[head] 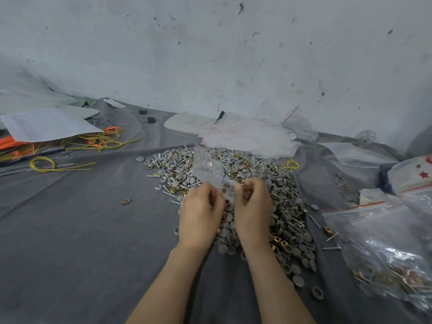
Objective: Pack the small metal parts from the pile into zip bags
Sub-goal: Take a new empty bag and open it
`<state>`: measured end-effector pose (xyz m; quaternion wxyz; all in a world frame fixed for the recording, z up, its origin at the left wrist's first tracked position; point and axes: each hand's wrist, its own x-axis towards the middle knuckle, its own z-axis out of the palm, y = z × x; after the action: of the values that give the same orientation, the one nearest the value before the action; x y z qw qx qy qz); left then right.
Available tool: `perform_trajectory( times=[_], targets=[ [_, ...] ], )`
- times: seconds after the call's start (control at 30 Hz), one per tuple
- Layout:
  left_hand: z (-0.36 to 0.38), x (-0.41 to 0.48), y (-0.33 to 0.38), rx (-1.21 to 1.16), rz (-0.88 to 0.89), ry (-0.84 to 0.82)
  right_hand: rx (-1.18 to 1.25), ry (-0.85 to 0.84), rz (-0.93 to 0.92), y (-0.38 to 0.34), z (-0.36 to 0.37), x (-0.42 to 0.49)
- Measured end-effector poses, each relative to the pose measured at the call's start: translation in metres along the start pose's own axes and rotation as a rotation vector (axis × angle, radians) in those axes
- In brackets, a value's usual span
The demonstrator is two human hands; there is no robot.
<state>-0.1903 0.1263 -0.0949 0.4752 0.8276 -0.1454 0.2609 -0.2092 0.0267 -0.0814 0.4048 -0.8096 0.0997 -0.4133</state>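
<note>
Both hands are at work over the pile [287, 220] at the centre of a grey cloth [81, 230]; the left hand [201, 213] and the right hand [253, 206] are close together, fingers curled, each pinching the near edge of one clear zip bag [207, 164]; the bag rises from the fingers and leans away over the far part of the pile; what it contains cannot be made out through the plastic; the pile consists of grey round caps, silver screws and brass-coloured clips, mixed; the caps are densest on the side nearest the person, the screws on the far side; one brass-coloured clip [126, 201] lies alone on the cloth, well to the left of the pile; at the right edge lie filled bags [392, 249] with red closure strips, holding the same mix of parts; a loose stack of empty clear bags [245, 134] sits just behind the pile against the marked wall [210, 54]; to the far left, yellow wire loops [44, 163] lie beside a sheet of printed paper [46, 123]
</note>
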Motion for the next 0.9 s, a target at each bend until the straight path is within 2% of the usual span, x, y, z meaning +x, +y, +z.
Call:
perform_trajectory(
  times=[0.07, 0.2, 0.33, 0.4, 0.47, 0.57, 0.67, 0.73, 0.83, 0.9],
  targets=[
    [-0.002, 0.001, -0.001, 0.005, -0.046, 0.042, -0.007, -0.019, -0.077, -0.006, 0.002, -0.004],
    [-0.005, 0.002, -0.001, -0.004, -0.019, 0.106, 0.015, -0.142, -0.235, -0.015, 0.006, -0.011],
    [-0.007, 0.002, -0.003, -0.015, 0.026, 0.129, 0.104, -0.282, -0.250, -0.022, 0.009, -0.016],
    [-0.007, 0.000, 0.002, -0.063, 0.005, 0.100, 0.154, -0.394, -0.176, -0.022, 0.009, -0.018],
    [-0.006, -0.002, 0.004, -0.036, 0.087, 0.090, 0.287, -0.469, -0.053, -0.023, 0.008, -0.017],
    [-0.003, -0.004, 0.000, 0.068, 0.324, 0.034, 0.531, -0.483, 0.081, -0.020, 0.008, -0.006],
    [0.002, -0.006, 0.005, 0.057, 0.364, 0.026, 0.782, -0.442, 0.320, -0.019, 0.003, 0.001],
    [0.005, -0.004, 0.009, -0.072, 0.205, 0.080, 0.983, -0.431, 0.503, -0.015, 0.001, 0.004],
    [-0.003, 0.010, 0.015, -0.460, -0.263, 0.135, 1.116, -0.458, 0.623, -0.014, -0.002, 0.007],
    [-0.008, 0.020, 0.017, -0.752, -0.524, 0.074, 1.195, -0.477, 0.673, -0.014, -0.004, 0.008]
  ],
)
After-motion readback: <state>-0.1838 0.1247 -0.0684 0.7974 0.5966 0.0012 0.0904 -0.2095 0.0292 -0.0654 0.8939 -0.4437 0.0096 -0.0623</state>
